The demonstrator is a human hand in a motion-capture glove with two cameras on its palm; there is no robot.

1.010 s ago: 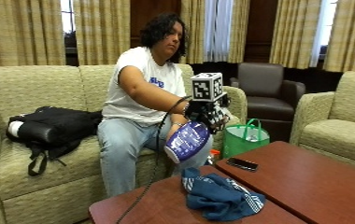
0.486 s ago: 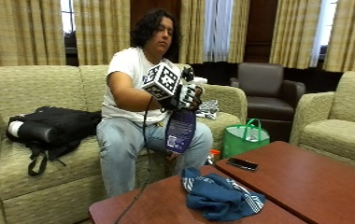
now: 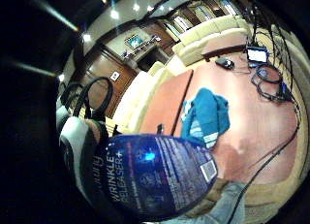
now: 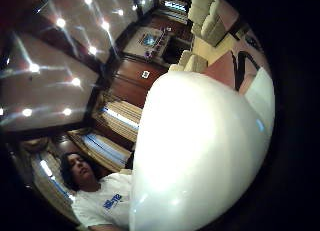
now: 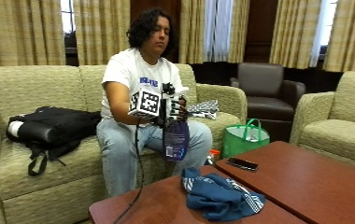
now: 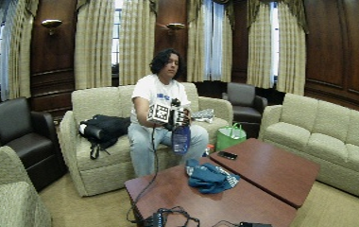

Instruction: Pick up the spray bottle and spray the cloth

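Person seated on a sofa (image 5: 28, 88), gloved right hand (image 5: 168, 109) raised in front of the torso, above the knees. Grip closed around the top of the spray bottle (image 5: 175, 140); bottle held in the air, clear of the counter (image 5: 308, 179). Long axis near vertical: dark blue body hangs down below the hand, base toward the lap, head up inside the grip. Which way the nozzle faces cannot be told. Little-finger palm view: label side of the bottle (image 3: 155, 178) close to the palm. Blue cloth (image 5: 218, 196) lies crumpled on the counter near its front edge, below and apart from the bottle. Black phone (image 5: 242, 164) on the counter beside the cloth.
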